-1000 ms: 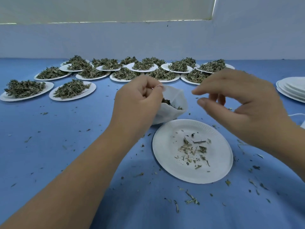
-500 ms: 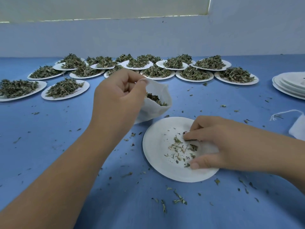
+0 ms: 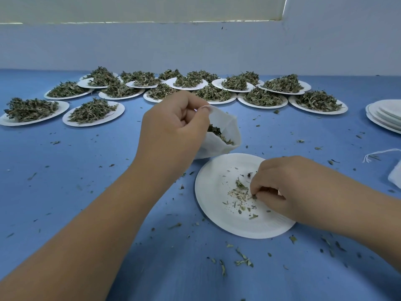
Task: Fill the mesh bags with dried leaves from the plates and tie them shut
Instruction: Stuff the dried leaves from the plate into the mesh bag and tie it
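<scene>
Now the left hand pinches the rim of the white mesh bag, holding it open just beyond the near plate, where the right hand pinches leftover leaf crumbs; full plates line the far side.

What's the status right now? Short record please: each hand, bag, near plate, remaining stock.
left hand: pinches the mesh bag rim, mouth held open
mesh bag: partly filled, untied, beside the near plate
right hand: pinches leaf crumbs on the near plate
near plate: only crumbs left
full plates: many heaped, at the table's back
empty plates: stacked at right edge
</scene>
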Demonstrator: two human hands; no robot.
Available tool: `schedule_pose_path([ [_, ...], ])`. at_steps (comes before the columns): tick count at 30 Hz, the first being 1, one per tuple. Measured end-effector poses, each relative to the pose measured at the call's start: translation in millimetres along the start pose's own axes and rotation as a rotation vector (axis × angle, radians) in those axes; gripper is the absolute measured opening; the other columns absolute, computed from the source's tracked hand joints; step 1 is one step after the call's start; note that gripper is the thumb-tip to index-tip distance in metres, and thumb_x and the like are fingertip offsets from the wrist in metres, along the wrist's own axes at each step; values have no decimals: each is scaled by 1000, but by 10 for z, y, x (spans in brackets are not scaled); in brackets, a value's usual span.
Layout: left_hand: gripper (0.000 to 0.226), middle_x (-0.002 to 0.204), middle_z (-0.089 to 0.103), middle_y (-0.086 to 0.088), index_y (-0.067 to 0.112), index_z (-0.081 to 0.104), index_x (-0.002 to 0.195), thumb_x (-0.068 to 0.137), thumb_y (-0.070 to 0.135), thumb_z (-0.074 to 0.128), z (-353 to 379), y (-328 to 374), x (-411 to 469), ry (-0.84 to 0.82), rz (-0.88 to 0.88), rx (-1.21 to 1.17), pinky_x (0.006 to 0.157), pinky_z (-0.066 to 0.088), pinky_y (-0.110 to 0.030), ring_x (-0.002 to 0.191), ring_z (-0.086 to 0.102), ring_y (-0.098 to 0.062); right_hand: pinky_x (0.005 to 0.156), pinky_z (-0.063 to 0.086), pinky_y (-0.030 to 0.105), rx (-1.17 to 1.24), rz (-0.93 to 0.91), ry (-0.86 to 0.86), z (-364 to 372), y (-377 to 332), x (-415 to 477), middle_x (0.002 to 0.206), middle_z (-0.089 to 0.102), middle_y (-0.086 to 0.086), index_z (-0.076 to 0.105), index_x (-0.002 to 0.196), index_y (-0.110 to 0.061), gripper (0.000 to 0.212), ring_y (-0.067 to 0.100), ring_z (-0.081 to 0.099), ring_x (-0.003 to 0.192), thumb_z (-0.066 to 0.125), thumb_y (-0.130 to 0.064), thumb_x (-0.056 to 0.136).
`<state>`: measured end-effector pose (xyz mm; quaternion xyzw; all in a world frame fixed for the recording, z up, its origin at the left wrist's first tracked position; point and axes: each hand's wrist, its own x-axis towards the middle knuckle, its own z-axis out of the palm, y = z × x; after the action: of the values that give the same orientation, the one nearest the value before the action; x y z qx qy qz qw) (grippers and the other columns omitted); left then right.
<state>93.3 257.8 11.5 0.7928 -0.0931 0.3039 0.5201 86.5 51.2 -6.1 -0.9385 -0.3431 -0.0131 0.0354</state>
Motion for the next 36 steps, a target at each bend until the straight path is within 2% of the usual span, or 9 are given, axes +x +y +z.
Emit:
schedule_pose_path([
  [3,20,57,47,-10,27,65,77,90,14,60,2,6,-7,-11,-1,-3,51,33,-8,49,39,-1,71,42,19,22,-15,19,3,19,-4,90,55,-14,65,91,-31,20,5,51,81,45,-29,90],
  [7,17,60,48,-12,24,66,79,91,14,60,2,10,-3,-8,-9,-5,52,34,-8,49,40,-2,69,40,9,255,-29,158,-19,36,11,80,60,-19,72,86,-31,14,-3,55,79,61,-24,85],
  [10,18,55,46,-6,25,66,78,90,14,61,7,9,-4,-12,-13,-3,52,34,-8,50,40,-1,71,37,4,273,-44,171,24,6,66,86,62,-20,76,97,-27,17,-7,55,79,63,-18,89],
  [12,18,59,49,-11,25,66,78,90,14,61,7,7,-7,-25,-12,2,53,35,-9,52,42,-3,69,36,3,266,-39,173,43,8,72,90,62,-18,75,104,-25,20,-9,54,77,62,-18,92],
  [14,17,61,51,-11,24,66,79,91,14,61,9,3,-9,-28,-10,5,54,36,-9,54,44,-6,68,36,3,296,-21,231,16,29,40,91,62,-18,74,107,-25,23,-11,53,76,58,-28,91],
  [18,16,61,52,-12,23,66,79,91,14,61,11,-4,-7,-34,-12,10,53,36,-10,53,43,-7,72,37,6,301,67,228,-37,63,7,97,52,-25,68,116,-32,59,-14,48,87,37,-65,78],
  [23,15,61,51,-15,21,66,79,90,12,61,15,-2,-14,-47,-18,-4,49,35,-15,52,40,-8,81,37,23,64,103,98,23,46,22,103,45,-20,67,111,-31,84,-2,31,94,16,-82,67],
  [26,15,62,51,-15,21,66,79,90,12,61,16,-6,-12,-55,-31,-12,48,34,-14,50,38,-8,80,34,23,-39,113,44,51,0,34,101,42,-20,65,105,-31,91,0,26,96,7,-86,63],
  [36,16,62,51,-15,21,67,79,90,12,60,11,2,-16,-66,-33,-9,47,32,-13,49,37,-7,86,31,11,188,30,46,7,-53,-3,103,45,-26,66,111,-35,74,-5,33,104,30,-83,67],
])
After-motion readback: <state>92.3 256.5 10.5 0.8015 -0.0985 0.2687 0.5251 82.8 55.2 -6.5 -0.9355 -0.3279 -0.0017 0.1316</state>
